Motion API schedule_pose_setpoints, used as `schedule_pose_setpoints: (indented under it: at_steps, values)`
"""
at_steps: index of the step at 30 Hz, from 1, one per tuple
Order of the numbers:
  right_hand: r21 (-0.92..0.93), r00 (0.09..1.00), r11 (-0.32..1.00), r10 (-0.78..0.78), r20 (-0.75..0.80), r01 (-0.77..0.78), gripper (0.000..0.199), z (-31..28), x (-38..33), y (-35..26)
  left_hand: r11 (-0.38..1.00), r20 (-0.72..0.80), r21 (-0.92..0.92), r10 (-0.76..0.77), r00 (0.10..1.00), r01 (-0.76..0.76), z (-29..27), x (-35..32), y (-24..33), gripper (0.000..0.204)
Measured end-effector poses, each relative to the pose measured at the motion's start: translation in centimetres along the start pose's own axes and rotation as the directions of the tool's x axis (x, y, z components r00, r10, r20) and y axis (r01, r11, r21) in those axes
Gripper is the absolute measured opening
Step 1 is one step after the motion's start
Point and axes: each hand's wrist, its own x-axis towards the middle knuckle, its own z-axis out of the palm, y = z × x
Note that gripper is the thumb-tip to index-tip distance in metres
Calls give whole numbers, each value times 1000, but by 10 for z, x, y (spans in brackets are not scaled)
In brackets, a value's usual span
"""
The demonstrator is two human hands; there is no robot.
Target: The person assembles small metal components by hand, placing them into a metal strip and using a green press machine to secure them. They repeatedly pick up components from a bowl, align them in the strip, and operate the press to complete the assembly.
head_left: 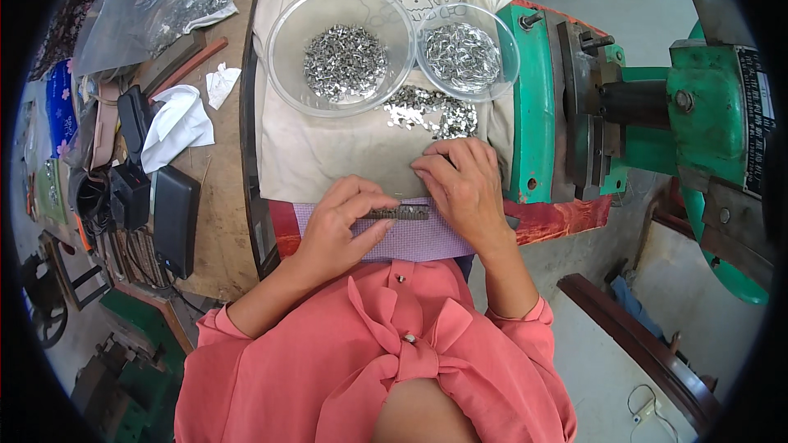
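Note:
A narrow dark metal strip (410,212) with a row of small bright pieces along it lies across a purple checked cloth (435,238) in front of me. My left hand (341,217) has its thumb and index finger closed around the left part of this strip, at its near and far edges. My right hand (465,189) rests on the beige cloth (353,148), just beyond the strip's right end. Its fingers are bent, with thumb and index fingertip close together; whatever they hold is too small to make out. Beyond this hand lies a loose pile of small shiny metal pieces (455,119).
A large clear tub (283,86) and a smaller clear bowl (510,57) hold small metal parts at the back. A green press (706,107) stands close on the right. On the left, a wooden table (226,230) carries a black case (175,221), white paper and a plastic bag.

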Motion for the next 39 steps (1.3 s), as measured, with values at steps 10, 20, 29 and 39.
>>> schedule_pose_setpoints:
  at_steps: [10, 20, 29, 39]
  values:
    - [33, 998, 999, 41, -55, -39, 16, 0, -2, -3, 872, 126, -419, -219, 967, 252, -10, 3, 8, 35]
    - [120, 985, 987, 119, -128, -104, 18, -12, -38, -15, 953, 16, 275, 125, 992, -125, 3, 1, -1, 24]
    - [60, 992, 994, 92, -87, -87, 20, 0, -50, -27, 893, 22, 401, 217, 976, -207, 15, 7, -4, 20]
    - [37, 996, 998, 55, -68, -53, 17, 3, -47, -31, 877, 19, 434, 222, 975, -208, 18, 9, -5, 18]
